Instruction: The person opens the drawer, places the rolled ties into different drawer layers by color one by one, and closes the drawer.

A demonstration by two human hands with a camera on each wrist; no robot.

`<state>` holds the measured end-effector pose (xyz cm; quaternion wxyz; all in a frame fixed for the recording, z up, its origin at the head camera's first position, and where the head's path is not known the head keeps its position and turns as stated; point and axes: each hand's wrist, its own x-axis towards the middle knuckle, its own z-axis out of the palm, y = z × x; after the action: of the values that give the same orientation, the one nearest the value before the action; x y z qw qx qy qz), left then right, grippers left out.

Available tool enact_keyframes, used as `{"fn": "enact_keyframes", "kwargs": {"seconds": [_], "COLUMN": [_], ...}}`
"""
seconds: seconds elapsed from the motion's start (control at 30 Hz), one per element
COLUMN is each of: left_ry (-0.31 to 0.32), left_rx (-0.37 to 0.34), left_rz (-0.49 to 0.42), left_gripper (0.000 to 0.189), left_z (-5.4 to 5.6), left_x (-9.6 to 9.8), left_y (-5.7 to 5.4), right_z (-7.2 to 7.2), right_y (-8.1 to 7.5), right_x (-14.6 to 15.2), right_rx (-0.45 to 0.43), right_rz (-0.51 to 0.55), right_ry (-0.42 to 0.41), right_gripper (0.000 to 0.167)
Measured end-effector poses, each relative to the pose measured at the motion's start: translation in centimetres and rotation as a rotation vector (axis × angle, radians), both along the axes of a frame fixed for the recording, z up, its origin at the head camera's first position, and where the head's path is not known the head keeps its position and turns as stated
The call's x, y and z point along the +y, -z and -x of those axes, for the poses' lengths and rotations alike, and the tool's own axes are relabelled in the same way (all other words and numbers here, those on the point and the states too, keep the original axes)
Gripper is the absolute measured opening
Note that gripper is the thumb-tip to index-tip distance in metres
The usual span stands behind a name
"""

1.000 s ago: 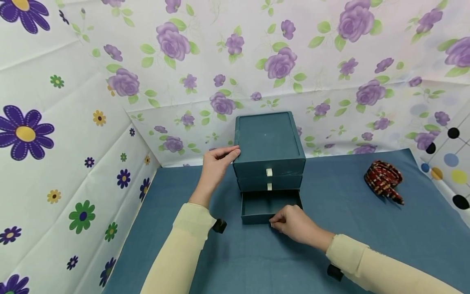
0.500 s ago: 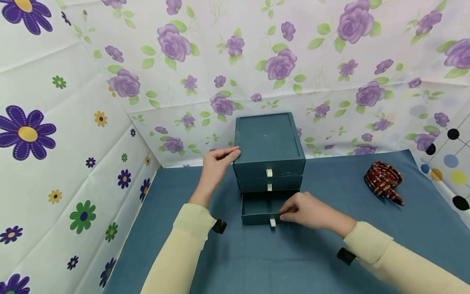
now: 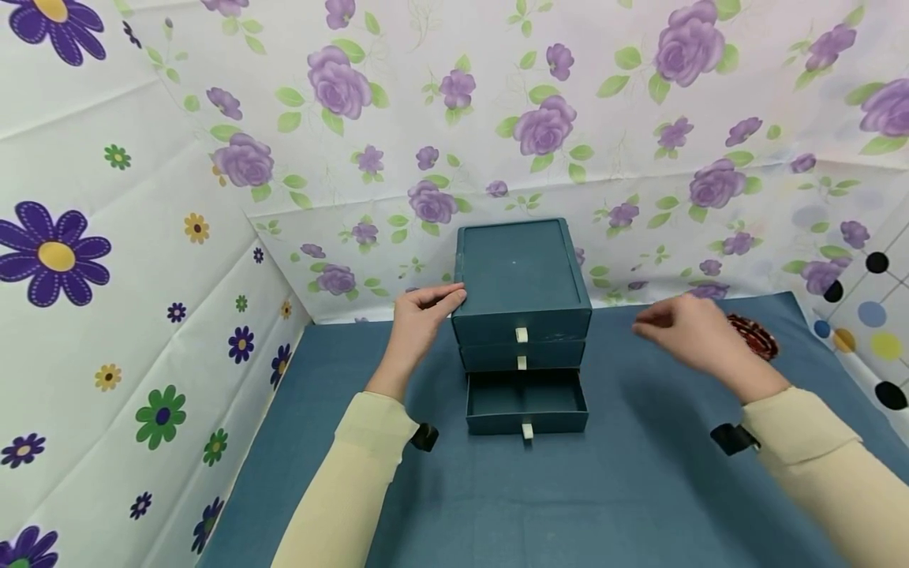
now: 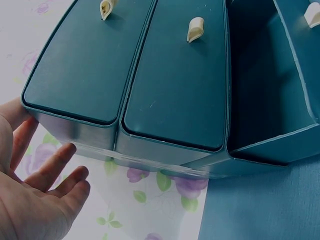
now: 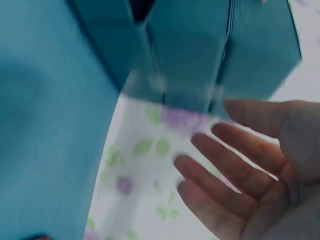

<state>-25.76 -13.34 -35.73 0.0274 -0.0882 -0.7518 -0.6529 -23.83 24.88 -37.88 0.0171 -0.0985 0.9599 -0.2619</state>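
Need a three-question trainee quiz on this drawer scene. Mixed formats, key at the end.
1. Multiple choice: which drawer of the dark blue cabinet is pulled out?
A) top
B) middle
C) bottom

2. True or false: the left hand grips the cream tab of the top drawer.

3. Short answer: in the head view, what partly hides the red patterned item?

Key:
1. C, the bottom drawer.
2. False; it touches the cabinet's upper edge on the left side.
3. The right hand and wrist.
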Motion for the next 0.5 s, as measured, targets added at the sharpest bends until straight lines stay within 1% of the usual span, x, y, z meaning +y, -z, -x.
{"fn": "enact_keyframes", "kwargs": {"seconds": [0.1,0.23,0.33,0.5], "left_ry": [0.001,0.0,0.004,0.007], "left_rx": [-0.003,-0.002,-0.002,-0.004], "left_rz": [0.0,0.0,-0.006,-0.007], "left_gripper": [0.031,0.031,0.031,0.031], "left_z": [0.0,0.1,0.1,0.2], "left_x": [0.0,0.0,-0.1,-0.1], "left_y": [0.0,0.0,0.0,0.1], "right_z": [0.7,1.6,2.2,2.8], "right_y": [0.2,1.1,2.0,4.1], "right_x": [1.9,4.3,6.0,8.9], "right_rx": [0.045,0.076,0.075,0.026], "right_rz": [-0.008,-0.008,-0.016,-0.04], "right_ry": [0.095,0.182,0.23,0.289], "right_gripper": [0.054,0.065,0.072,0.093]}}
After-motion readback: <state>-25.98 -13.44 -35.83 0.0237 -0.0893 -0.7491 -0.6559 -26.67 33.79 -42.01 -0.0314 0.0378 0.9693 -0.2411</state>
